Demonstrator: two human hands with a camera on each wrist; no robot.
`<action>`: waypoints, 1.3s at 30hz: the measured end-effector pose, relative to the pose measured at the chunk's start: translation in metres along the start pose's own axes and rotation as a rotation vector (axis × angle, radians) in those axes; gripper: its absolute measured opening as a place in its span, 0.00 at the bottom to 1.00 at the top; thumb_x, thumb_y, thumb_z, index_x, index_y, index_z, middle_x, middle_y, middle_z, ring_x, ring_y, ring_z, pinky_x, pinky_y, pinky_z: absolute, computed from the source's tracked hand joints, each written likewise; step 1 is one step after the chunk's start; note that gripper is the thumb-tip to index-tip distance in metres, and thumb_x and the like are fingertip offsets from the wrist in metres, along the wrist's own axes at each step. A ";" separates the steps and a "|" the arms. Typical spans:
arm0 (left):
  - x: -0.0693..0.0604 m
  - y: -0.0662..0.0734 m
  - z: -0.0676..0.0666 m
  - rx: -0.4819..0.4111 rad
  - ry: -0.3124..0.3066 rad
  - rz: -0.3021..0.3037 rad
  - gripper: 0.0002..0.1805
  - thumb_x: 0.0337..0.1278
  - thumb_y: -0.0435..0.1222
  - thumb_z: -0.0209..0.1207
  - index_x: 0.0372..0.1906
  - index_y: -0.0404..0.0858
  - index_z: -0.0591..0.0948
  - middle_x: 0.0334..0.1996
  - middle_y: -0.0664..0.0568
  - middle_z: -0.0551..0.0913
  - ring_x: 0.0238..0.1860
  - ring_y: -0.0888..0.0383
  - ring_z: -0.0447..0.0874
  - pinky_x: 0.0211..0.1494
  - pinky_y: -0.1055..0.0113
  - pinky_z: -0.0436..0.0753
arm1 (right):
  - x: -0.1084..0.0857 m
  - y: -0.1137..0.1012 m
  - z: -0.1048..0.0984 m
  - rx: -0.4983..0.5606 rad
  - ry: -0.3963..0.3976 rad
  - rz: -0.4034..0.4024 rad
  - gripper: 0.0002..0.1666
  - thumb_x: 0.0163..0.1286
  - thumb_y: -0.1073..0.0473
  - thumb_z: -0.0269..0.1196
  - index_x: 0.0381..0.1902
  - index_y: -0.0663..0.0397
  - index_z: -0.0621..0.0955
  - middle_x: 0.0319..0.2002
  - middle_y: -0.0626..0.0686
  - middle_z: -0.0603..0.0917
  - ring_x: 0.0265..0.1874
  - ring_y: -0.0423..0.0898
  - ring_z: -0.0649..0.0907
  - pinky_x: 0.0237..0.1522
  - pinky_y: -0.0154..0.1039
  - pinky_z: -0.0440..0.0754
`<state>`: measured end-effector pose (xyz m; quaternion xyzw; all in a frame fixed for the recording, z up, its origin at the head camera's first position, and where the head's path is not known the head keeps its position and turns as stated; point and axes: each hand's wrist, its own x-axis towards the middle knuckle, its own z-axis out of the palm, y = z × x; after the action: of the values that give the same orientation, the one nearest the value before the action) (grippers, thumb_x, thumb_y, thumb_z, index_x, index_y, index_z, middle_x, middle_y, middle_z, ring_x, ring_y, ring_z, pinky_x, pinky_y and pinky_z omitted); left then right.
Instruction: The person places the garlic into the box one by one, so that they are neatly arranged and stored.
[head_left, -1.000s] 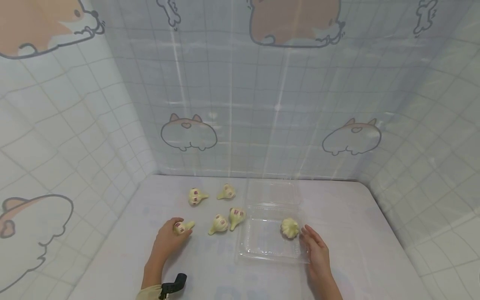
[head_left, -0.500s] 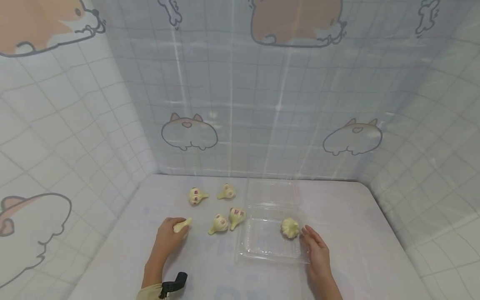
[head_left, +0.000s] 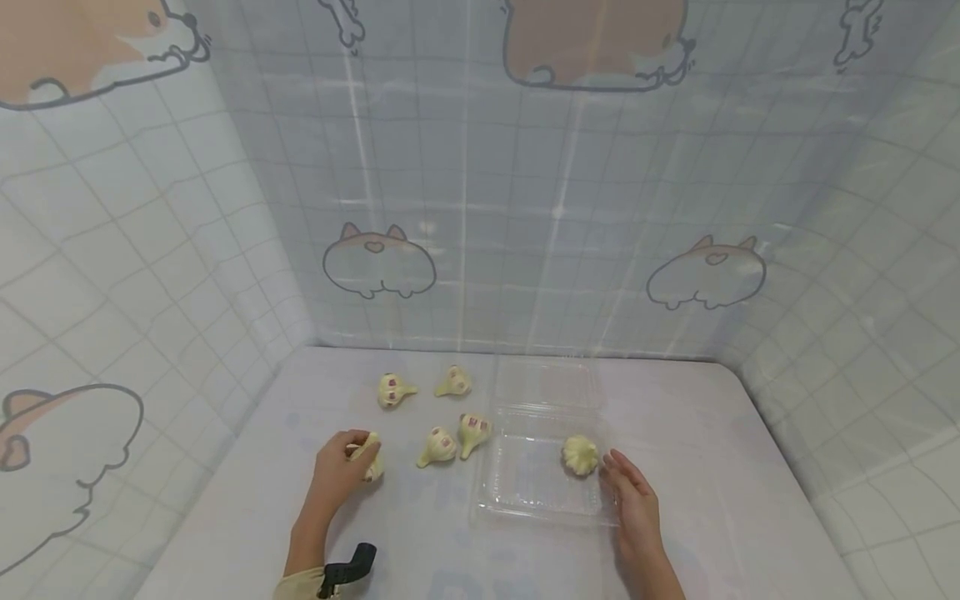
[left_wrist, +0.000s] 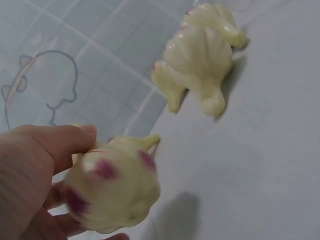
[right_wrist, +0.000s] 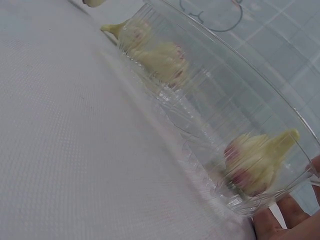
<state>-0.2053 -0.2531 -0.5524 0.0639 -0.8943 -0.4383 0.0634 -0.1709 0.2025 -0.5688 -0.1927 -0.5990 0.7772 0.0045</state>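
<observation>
My left hand (head_left: pixel 341 468) grips a garlic bulb (left_wrist: pixel 115 185), cream with purple patches; in the left wrist view the thumb and fingers are around it. In the head view the fingers cover part of that bulb. My right hand (head_left: pixel 636 504) rests at the right side of a clear plastic clamshell box (head_left: pixel 525 508), its fingers (right_wrist: pixel 292 212) fairly straight against the corner and rim. Inside the box, near that hand, one garlic bulb (head_left: pixel 580 456) stands stem up. Two more garlic bulbs, a left one (head_left: pixel 438 447) and a right one (head_left: pixel 474 434), lie left of the box.
Farther back on the white table (head_left: pixel 720 467) lie two garlic bulbs, one at the left (head_left: pixel 392 390) and one nearer the box (head_left: pixel 454 382). The box's open lid (head_left: pixel 543 383) lies flat behind its base. Tile-patterned sheets (head_left: pixel 480 183) surround the table.
My left hand has turned the garlic bulb, so its stem now points away and its body shows below the fingers. The right hand and the box have stayed put.
</observation>
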 end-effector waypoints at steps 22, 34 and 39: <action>-0.028 0.072 0.011 -0.019 0.102 0.362 0.12 0.53 0.41 0.71 0.41 0.42 0.85 0.37 0.57 0.83 0.41 0.58 0.83 0.43 0.58 0.84 | 0.000 -0.001 0.002 0.015 0.006 -0.005 0.27 0.75 0.59 0.53 0.69 0.57 0.66 0.69 0.57 0.67 0.63 0.47 0.73 0.63 0.38 0.68; -0.039 0.100 0.038 0.037 0.083 0.449 0.12 0.47 0.42 0.74 0.38 0.45 0.86 0.36 0.64 0.83 0.39 0.66 0.81 0.43 0.62 0.82 | 0.000 -0.001 0.003 0.029 0.004 -0.005 0.27 0.75 0.59 0.54 0.69 0.57 0.67 0.68 0.55 0.69 0.62 0.45 0.74 0.61 0.34 0.69; -0.045 0.113 0.050 0.049 0.079 0.475 0.12 0.45 0.42 0.74 0.37 0.47 0.86 0.37 0.63 0.83 0.40 0.64 0.82 0.41 0.62 0.82 | 0.000 -0.001 0.002 0.029 0.011 -0.001 0.27 0.74 0.59 0.54 0.69 0.57 0.67 0.69 0.56 0.68 0.63 0.46 0.73 0.62 0.35 0.69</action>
<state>-0.1763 -0.1379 -0.4959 -0.1296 -0.8914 -0.3864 0.1983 -0.1719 0.2006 -0.5679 -0.1963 -0.5878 0.7847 0.0109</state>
